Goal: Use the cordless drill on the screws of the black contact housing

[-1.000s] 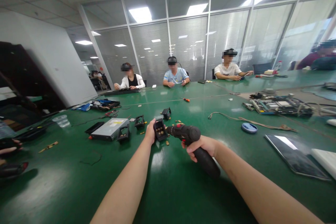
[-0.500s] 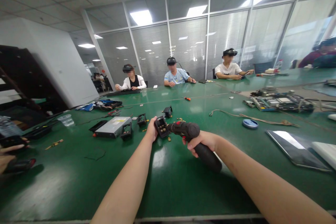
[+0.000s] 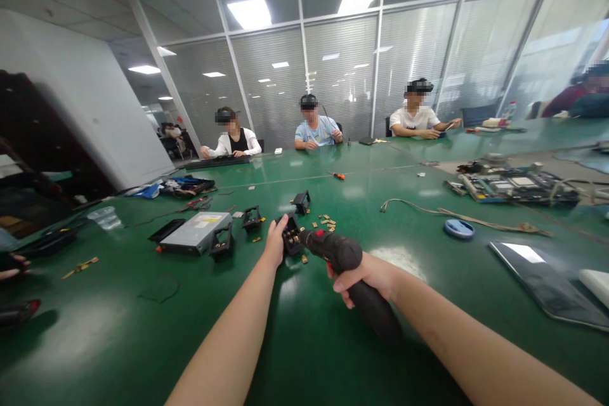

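Note:
My left hand (image 3: 276, 240) is closed on a small black plastic housing (image 3: 289, 242), tilted up with its open side toward me. Brass-coloured metal pieces show inside it. In my right hand (image 3: 364, 279) is a black cordless screwdriver (image 3: 333, 247) with a red mark on top, fingers wrapped round its grip. Its front end points left into or against the housing; the exact contact at the tip is too small to tell. Several small brass pieces (image 3: 327, 222) lie on the table just beyond the screwdriver. More black housings (image 3: 301, 202) stand near my left hand.
A silver disc drive (image 3: 195, 233) lies to the left on the green table (image 3: 200, 342). At right are a blue round lid (image 3: 459, 229), a dark tablet-like panel (image 3: 547, 279), a cable (image 3: 428, 208) and circuit boards (image 3: 518, 184). People sit across the table; another person's hand (image 3: 14, 266) is at far left.
The view has shifted slightly. The screwdriver's rear and my right hand sit a little lower, and more brass pieces show beyond it. Both hands keep their holds.

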A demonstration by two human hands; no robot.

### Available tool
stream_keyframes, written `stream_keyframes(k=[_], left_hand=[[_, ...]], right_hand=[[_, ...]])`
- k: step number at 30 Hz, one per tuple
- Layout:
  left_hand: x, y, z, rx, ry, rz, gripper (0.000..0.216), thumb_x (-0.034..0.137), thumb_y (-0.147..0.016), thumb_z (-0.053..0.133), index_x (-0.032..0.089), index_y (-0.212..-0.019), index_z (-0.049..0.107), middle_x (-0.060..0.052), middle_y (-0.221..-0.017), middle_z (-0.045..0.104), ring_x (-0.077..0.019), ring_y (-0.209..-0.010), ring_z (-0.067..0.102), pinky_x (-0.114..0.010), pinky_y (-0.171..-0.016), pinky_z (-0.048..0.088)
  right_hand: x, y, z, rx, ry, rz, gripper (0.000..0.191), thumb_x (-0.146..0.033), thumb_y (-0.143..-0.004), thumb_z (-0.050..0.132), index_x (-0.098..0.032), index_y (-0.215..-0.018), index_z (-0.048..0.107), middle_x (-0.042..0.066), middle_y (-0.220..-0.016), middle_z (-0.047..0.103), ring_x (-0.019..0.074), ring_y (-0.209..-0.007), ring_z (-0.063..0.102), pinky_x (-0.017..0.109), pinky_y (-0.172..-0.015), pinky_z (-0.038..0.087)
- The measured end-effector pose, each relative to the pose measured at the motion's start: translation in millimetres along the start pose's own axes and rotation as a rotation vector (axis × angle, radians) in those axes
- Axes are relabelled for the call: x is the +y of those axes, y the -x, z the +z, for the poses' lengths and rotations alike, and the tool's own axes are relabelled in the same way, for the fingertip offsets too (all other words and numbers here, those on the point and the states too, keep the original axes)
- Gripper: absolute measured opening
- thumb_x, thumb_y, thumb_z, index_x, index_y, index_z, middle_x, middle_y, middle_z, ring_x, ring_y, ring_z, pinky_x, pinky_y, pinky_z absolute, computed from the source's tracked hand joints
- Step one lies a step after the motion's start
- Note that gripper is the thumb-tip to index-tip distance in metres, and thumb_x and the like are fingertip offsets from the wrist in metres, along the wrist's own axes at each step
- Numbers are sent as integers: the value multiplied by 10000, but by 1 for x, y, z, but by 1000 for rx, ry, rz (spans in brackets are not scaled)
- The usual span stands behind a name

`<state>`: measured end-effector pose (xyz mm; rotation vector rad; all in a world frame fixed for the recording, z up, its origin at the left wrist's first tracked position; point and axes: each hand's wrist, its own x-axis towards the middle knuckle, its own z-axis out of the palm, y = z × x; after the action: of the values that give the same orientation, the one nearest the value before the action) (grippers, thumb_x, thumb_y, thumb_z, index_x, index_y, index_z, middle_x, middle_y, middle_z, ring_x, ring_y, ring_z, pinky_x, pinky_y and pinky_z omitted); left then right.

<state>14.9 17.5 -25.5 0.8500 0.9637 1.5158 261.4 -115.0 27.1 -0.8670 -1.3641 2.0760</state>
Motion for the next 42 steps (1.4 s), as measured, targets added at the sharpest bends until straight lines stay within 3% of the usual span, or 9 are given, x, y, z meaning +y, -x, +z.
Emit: stream_keyframes(k=[5, 14, 16, 21, 26, 29, 34, 37, 42], left_hand=[[-2, 7, -4, 24, -80, 34, 542, 459, -629, 967, 197, -977, 643, -44, -847, 728, -234, -754, 722, -369, -745, 583], [24, 22, -9, -2, -160, -91, 527, 399, -600, 967, 185, -983, 674, -62, -905, 768, -276, -820, 750, -396, -774, 589], [29, 24, -11, -9, -173, -143, 542, 398, -608, 970, 185, -1016, 683, -81, -967, 787, -291, -868, 762, -396, -782, 593], [35, 23, -16, -5, -197, -210, 559, 354, -560, 996, 201, -1021, 718, -103, -1034, 810, -312, -883, 773, -432, -815, 610], [34, 21, -18, 4, -185, -210, 504, 356, -586, 973, 234, -1019, 744, -112, -1084, 813, -342, -949, 780, -461, -825, 619], [34, 19, -18, -16, -175, -211, 508, 328, -593, 967, 234, -1039, 743, -111, -1074, 814, -336, -937, 785, -462, -825, 617], [34, 18, -17, -110, -182, -175, 472, 295, -580, 941, 194, -986, 724, -107, -987, 809, -328, -898, 780, -457, -833, 604], [30, 17, -18, -130, -171, -127, 497, 241, -569, 905, 185, -1016, 696, -86, -963, 800, -310, -891, 772, -432, -825, 597], [22, 15, -19, -131, -138, -51, 504, 183, -535, 845, 182, -1002, 654, -51, -874, 767, -290, -813, 754, -414, -783, 596]], right_hand=[[0, 6, 2, 42, -49, 44, 461, -235, -476, 918, -167, -829, 629, -27, -566, 675, 182, -466, 673, 259, -468, 533], [14, -3, -2, 4, -95, 117, 619, -345, -368, 1021, -190, -725, 540, -40, -574, 625, 176, -509, 673, 262, -509, 537], [18, -9, -5, -9, -49, 128, 615, -391, -395, 1023, -186, -739, 555, -17, -603, 644, 170, -542, 657, 265, -516, 521], [12, -16, -11, 59, 306, -110, 485, -316, -501, 1007, -173, -707, 592, -50, -658, 570, 100, -634, 512, 222, -534, 376], [-1, -15, -9, 80, 394, -202, 398, -358, -634, 945, -190, -688, 588, -63, -623, 496, 96, -625, 408, 237, -523, 343], [4, -17, -9, 61, 399, -163, 437, -343, -586, 965, -187, -643, 561, -63, -608, 505, 86, -607, 405, 223, -502, 333], [16, -21, -7, 97, 218, 5, 564, -264, -295, 1018, -177, -652, 590, -39, -609, 613, 98, -531, 536, 197, -448, 393], [13, -18, -2, 19, 56, 123, 604, -324, -281, 1022, -184, -687, 597, 11, -544, 667, 201, -502, 658, 266, -438, 523], [1, -8, 6, -14, 45, 84, 550, -264, -344, 999, -168, -738, 627, 19, -525, 691, 188, -452, 664, 247, -438, 545]])
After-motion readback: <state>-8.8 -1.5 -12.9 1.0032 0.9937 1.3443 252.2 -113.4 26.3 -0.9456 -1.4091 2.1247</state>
